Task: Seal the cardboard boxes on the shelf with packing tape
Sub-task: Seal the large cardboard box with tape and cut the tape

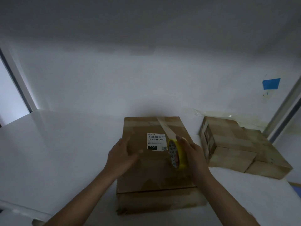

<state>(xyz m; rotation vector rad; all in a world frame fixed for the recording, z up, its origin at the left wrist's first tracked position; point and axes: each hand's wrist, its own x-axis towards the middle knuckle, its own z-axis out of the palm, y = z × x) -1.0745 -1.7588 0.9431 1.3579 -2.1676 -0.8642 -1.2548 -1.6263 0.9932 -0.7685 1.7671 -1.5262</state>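
Box [156,162] sits flat; left hand [121,156] rests spread on top to steady it, while right hand [193,155] grips the roll [176,154], pulling the strip [166,128] taut.

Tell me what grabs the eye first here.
The yellow tape roll, gripped by the right hand over the middle box, a clear strip running to the box's far edge. The open left hand is beside the box's white label. A blue patch marks the wall, upper right.
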